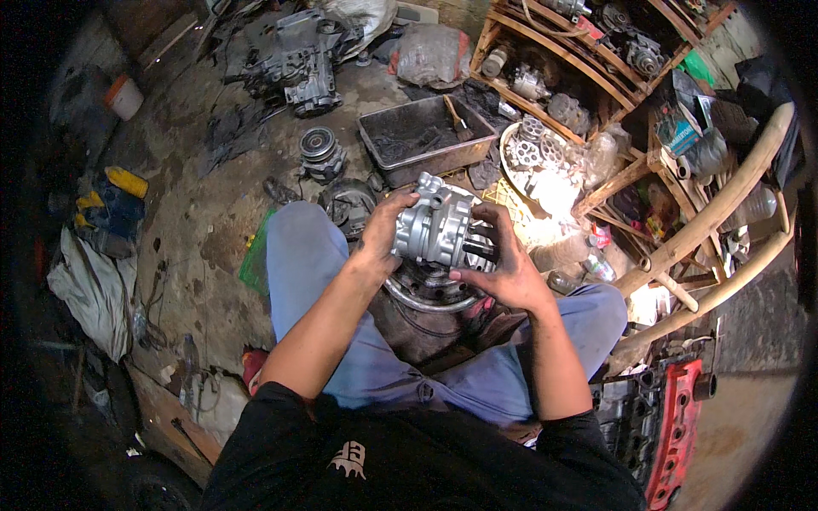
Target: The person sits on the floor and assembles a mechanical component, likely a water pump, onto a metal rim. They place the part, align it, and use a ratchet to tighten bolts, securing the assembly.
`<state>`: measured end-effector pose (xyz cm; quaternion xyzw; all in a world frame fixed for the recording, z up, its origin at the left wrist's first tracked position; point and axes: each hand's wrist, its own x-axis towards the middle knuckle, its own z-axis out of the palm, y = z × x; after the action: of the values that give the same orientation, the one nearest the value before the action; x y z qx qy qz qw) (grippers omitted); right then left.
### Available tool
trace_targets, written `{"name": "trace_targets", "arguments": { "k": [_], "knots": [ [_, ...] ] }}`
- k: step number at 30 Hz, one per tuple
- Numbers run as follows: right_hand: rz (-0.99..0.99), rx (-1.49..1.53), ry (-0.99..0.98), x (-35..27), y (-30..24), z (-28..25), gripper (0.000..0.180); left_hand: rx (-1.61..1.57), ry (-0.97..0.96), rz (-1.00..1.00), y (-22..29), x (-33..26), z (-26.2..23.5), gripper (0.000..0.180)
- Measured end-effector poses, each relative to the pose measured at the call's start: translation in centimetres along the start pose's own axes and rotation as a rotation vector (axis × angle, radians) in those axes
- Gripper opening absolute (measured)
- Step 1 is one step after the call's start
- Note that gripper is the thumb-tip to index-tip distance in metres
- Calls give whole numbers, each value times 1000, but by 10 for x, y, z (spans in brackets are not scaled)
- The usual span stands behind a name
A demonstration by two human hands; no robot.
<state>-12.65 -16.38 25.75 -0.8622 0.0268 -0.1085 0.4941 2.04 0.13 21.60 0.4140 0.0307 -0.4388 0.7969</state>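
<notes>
While seated, left hand (383, 234) and right hand (503, 268) gripping ribbed silver cast-metal compressor (434, 228), above greasy pulley ring (426, 294).

Silver compressor body (434, 228) in both hands, left hand (383, 230) & right hand (503, 268), over knees.

grey tray (423, 136) – floor | wooden rack (579, 60) | red engine cover (677, 426) | gearbox (300, 60)

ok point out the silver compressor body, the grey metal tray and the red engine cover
silver compressor body (434, 228), head view, ribbed housing
grey metal tray (379, 136), head view, near-left rim
red engine cover (677, 426), head view, upper face
</notes>
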Motion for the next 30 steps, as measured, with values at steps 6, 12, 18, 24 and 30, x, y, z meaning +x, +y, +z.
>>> {"name": "trace_targets", "arguments": {
  "k": [6,12,18,24,30],
  "knots": [
    [155,189,156,8,15,16,86,271,31,151,-17,0,5,76],
    [201,302,100,12,19,10,76,349,50,270,-20,-5,15,66],
    [210,310,106,13,20,7,71,395,49,336,-24,1,6,58],
    [-11,272,145,12,28,5,85,618,67,616,-15,-16,29,60],
    [8,432,29,18,17,1,113,810,48,924,-14,-14,17,67]
  ]
}}
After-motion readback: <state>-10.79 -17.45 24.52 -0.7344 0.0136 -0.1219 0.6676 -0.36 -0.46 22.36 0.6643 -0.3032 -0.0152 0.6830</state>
